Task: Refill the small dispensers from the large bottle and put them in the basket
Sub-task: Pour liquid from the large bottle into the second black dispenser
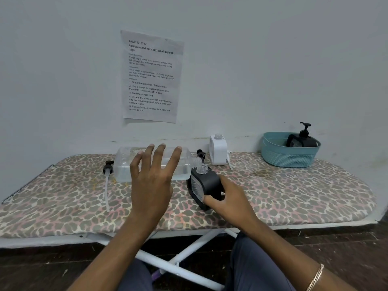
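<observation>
Leopard-print ironing board [294, 196]: left hand [152, 181], fingers straight and spread, lies across the sideways large bottle [126, 164]; right hand [228, 198] grips the tilted black dispenser [206, 182], well inside the near edge.

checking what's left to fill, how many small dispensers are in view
3. A black dispenser gripped by the right hand at the mouth of the big bottle, a white one open near the wall, and a second black one, pump on, in the basket. None seems hidden.

Clear bottle [123, 164] lies sideways, mouth at the open, tilted black dispenser [206, 182]; white dispenser [218, 152] stands uncapped; pump dispenser [302, 139] sits in the teal basket [287, 156].
</observation>
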Tool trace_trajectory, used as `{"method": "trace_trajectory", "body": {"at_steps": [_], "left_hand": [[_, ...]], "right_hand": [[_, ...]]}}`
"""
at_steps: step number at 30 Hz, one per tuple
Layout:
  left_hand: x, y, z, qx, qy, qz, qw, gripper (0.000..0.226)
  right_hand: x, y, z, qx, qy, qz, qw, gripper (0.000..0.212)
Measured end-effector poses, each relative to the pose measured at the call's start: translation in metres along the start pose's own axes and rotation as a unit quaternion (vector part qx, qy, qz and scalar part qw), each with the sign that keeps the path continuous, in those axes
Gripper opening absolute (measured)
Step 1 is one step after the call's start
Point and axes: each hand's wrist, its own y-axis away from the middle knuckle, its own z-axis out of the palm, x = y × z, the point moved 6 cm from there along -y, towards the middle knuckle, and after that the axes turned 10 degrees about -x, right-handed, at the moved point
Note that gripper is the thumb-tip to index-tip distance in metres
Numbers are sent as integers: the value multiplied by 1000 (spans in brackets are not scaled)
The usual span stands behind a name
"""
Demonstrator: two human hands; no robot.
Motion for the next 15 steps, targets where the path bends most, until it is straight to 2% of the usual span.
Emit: {"method": "trace_trajectory", "body": {"at_steps": [15], "left_hand": [[-6,2,10,7,46,-13,999,95]], "right_hand": [[3,0,1,0,1,3,1000,35]]}}
